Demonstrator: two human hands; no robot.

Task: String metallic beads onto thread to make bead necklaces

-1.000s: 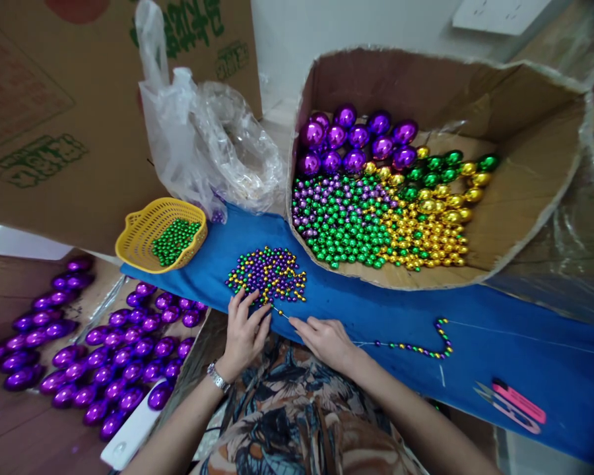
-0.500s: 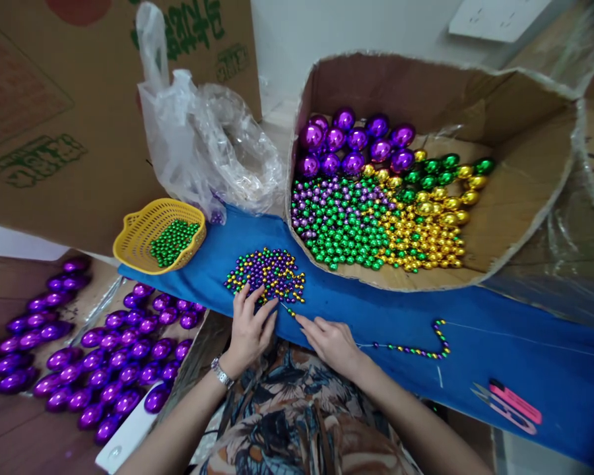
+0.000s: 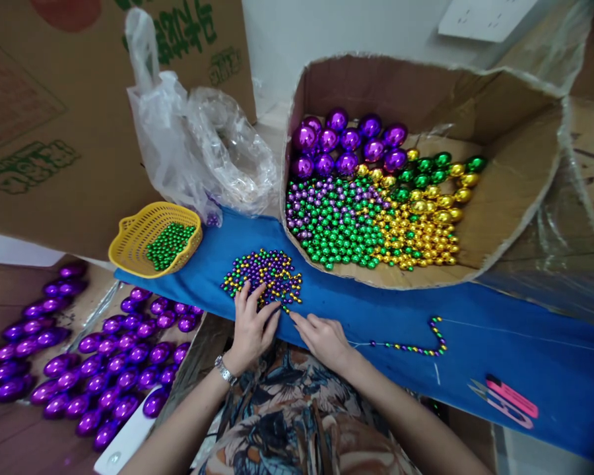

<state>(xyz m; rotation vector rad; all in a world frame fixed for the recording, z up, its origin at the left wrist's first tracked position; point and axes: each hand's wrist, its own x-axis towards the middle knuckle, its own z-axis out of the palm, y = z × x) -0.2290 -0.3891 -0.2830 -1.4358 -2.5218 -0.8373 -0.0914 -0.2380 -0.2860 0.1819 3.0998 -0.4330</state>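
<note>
A pile of small purple, green and gold beads (image 3: 262,267) lies on the blue cloth (image 3: 376,307). My left hand (image 3: 253,323) rests at the pile's near edge, its fingers spread and fingertips among the beads. My right hand (image 3: 324,336) is closed in a pinch on a thin beading needle, whose tip points at the pile. A few green and gold beads (image 3: 286,309) sit on the needle just beyond the right fingertips. From behind that hand a thread runs right to a curved string of beads (image 3: 426,351).
A cut-open carton (image 3: 505,178) holds purple, green and gold balls. Left stand a yellow basket (image 3: 129,241) of green beads and a clear plastic bag (image 3: 161,125). Purple balls (image 3: 113,363) lie lower left. Scissors (image 3: 505,406) and a pink marker (image 3: 513,396) lie right.
My right hand has moved slightly left, bringing the needle and its beads closer to my left thumb. The whole view has shifted a little. My left hand stays at the pile.
</note>
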